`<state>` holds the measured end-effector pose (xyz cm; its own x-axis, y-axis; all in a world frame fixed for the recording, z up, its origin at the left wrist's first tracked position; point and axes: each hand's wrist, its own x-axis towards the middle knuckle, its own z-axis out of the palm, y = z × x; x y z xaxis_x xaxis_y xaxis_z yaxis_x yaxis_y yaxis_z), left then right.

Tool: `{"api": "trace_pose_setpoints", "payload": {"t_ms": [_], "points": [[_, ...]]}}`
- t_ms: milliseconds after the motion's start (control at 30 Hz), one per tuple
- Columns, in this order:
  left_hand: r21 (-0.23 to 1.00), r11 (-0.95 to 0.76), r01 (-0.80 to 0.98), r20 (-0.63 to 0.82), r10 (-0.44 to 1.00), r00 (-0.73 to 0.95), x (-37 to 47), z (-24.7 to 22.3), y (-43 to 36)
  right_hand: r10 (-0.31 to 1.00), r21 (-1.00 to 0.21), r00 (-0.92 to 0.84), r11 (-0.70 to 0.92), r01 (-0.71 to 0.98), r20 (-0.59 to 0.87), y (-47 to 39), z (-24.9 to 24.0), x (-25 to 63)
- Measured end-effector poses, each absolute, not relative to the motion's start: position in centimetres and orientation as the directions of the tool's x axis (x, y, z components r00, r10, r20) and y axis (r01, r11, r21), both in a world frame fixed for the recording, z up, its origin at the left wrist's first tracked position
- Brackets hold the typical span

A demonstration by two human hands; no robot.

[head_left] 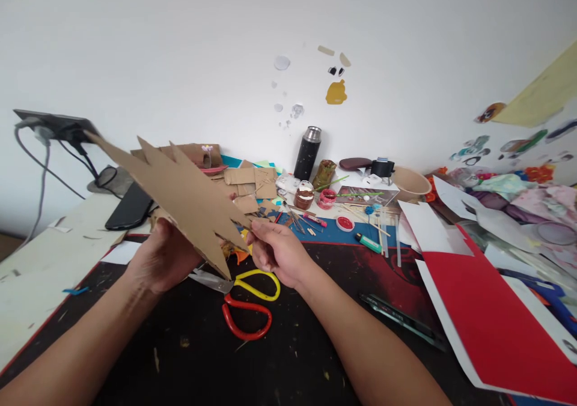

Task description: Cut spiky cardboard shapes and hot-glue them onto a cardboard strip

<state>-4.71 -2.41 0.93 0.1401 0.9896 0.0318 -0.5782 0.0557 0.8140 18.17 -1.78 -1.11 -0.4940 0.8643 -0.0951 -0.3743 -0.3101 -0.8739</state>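
Note:
A flat piece of brown cardboard (180,187), cut with jagged pointed edges, is held up tilted over the mat. My left hand (164,256) grips it from below, with some fingers hidden behind it. At its right end, my right hand (279,250) pinches one tip between thumb and fingers. Beneath the cardboard lies a pair of scissors (229,286) with one yellow and one red handle, its blades partly covered by the cardboard and my left hand.
A box cutter (401,319) lies on the black mat (193,358). Red paper (491,310) and white sheets cover the right side. Behind are a black thermos (309,154), paint jars (304,196), a glue stick (368,242) and cardboard scraps (264,181). A phone (129,208) sits left.

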Motion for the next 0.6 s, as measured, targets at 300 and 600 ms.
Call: {"api": "trace_pose_setpoints", "payload": {"t_ms": [300,600], "points": [[0.782,0.072,-0.620,0.085,0.972,0.220,-5.4,-1.0,-1.9,0.843,-0.838,-0.512,-0.394,-0.378,-0.165,-2.0,-1.3,17.9],[0.709,0.034,-0.704,0.105,0.983,0.153,-4.7,0.5,-1.6,0.857,-0.847,-0.475,-0.395,-0.356,-0.201,-1.8,-1.2,17.9]]}}
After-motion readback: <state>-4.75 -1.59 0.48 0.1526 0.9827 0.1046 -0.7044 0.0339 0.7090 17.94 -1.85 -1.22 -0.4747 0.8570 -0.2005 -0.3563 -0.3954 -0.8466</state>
